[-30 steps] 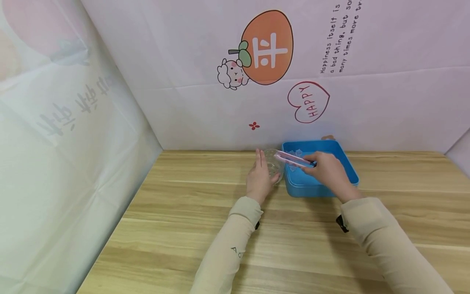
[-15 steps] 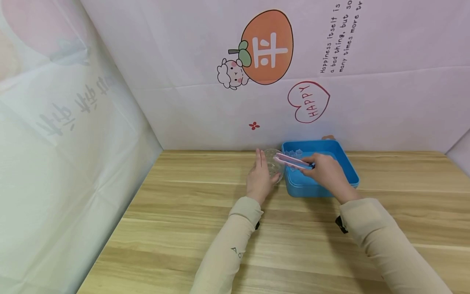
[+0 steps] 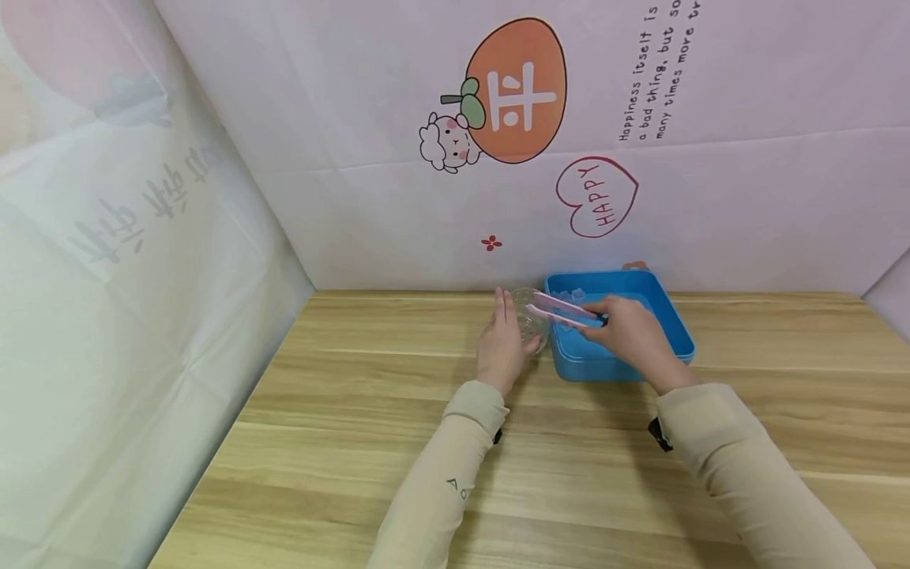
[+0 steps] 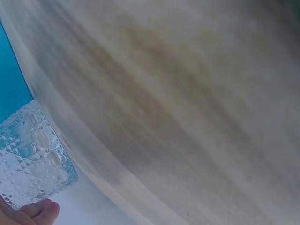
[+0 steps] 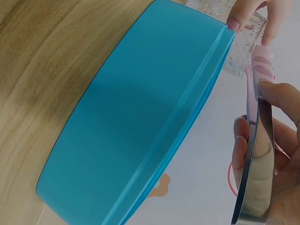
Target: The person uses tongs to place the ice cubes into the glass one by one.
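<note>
A clear patterned glass (image 3: pixel 528 325) stands against the left side of a blue box (image 3: pixel 600 369); my left hand (image 3: pixel 502 348) is curled round it. In the left wrist view the faceted glass (image 4: pixel 35 154) shows beside the fingertips (image 4: pixel 46 212). My right hand (image 3: pixel 640 336) grips pink-tipped metal tongs (image 3: pixel 569 307), whose parted tips are over the glass. The right wrist view shows thumb and fingers on the tongs (image 5: pixel 258 159) beside the blue box (image 5: pixel 136 108). Several translucent pieces (image 3: pixel 577 295) lie in the box's left part. Whether anything lies in the glass is unclear.
The wooden table (image 3: pixel 341 427) meets a printed white backdrop (image 3: pixel 384 229) just behind the box and glass. Another white sheet (image 3: pixel 142 316) hangs along the left side. Both forearms reach across the table's front.
The tongs' tips closed together over the glass and are now spread apart. My right hand has shifted very slightly left; my left hand has stayed on the glass.
</note>
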Demonstrator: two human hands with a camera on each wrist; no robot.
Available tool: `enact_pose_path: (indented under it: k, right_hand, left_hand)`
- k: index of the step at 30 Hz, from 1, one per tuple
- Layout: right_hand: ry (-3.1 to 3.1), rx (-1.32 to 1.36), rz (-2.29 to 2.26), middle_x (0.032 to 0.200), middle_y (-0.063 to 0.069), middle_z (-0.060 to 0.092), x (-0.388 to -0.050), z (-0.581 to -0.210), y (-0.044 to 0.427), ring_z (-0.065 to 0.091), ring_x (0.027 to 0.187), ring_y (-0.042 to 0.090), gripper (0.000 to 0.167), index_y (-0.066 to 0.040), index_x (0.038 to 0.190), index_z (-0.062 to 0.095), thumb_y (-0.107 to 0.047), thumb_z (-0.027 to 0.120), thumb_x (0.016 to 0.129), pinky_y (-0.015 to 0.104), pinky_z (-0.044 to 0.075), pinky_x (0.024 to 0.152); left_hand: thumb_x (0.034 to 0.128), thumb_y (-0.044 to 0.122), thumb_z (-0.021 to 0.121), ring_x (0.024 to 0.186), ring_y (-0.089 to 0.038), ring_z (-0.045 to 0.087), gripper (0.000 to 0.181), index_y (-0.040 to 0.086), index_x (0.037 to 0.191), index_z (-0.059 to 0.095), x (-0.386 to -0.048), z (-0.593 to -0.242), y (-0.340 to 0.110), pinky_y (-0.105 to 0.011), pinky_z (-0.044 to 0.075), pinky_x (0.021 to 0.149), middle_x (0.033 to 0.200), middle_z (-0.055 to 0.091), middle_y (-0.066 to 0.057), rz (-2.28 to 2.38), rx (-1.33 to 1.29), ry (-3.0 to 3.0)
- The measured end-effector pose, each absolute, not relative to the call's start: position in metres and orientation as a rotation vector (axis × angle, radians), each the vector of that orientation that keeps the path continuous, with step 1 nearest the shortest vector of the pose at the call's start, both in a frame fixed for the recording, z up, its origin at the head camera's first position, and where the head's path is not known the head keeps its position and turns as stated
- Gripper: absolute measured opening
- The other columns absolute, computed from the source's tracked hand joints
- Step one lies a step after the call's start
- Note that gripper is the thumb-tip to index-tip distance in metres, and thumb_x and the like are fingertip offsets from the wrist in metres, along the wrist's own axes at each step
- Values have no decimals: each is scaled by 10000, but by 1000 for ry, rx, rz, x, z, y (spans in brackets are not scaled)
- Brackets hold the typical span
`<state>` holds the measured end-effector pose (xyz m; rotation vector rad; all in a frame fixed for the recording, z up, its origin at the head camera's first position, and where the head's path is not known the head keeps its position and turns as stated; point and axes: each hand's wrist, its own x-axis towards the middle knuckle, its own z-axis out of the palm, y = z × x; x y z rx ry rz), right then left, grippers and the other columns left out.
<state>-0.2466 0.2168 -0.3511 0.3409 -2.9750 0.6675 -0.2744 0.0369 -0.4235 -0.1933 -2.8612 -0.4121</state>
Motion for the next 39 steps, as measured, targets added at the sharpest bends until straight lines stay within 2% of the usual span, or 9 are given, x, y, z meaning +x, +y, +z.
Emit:
enact_pose_path:
  k: [7, 14, 20, 27, 39]
  right_hand:
    - [-2923, 295, 684, 942, 216, 637, -246, -347, 219, 570, 702, 225, 446, 45, 1223, 621, -188, 698, 850, 254, 410, 534]
    - [-2904, 220, 703, 1036, 262, 635, -246, -346, 225, 596, 724, 251, 459, 70, 1224, 608, -192, 696, 857, 301, 473, 556]
    - [-2899, 153, 665, 1073, 290, 623, -246, -351, 231, 586, 771, 305, 477, 65, 1228, 606, -219, 700, 857, 356, 480, 574]
    - [-2968, 135, 618, 1117, 305, 625, -248, -360, 241, 598, 902, 381, 462, 65, 1217, 614, -234, 680, 871, 454, 504, 693]
    - [-3145, 106, 668, 1120, 276, 649, -251, -366, 247, 596, 877, 340, 437, 60, 1219, 609, -222, 659, 889, 410, 492, 678]
  left_hand:
    - [867, 515, 629, 1171, -177, 607, 910, 26, 1513, 215, -276, -424, 36, -270, 545, 849, 1589, 246, -114, -404, -201, -2846]
    - [863, 521, 632, 1162, -178, 611, 913, 19, 1508, 226, -275, -424, 36, -270, 548, 836, 1581, 262, -125, -379, -207, -2835]
    - [864, 525, 629, 1144, -181, 621, 916, 23, 1510, 219, -276, -424, 36, -274, 547, 839, 1587, 250, -119, -382, -206, -2844]
    - [865, 533, 622, 1126, -179, 630, 919, 29, 1514, 211, -276, -425, 38, -276, 553, 805, 1586, 253, -114, -385, -205, -2849]
    - [867, 535, 618, 1126, -176, 629, 920, 32, 1516, 205, -275, -424, 38, -272, 552, 806, 1592, 239, -108, -379, -201, -2858]
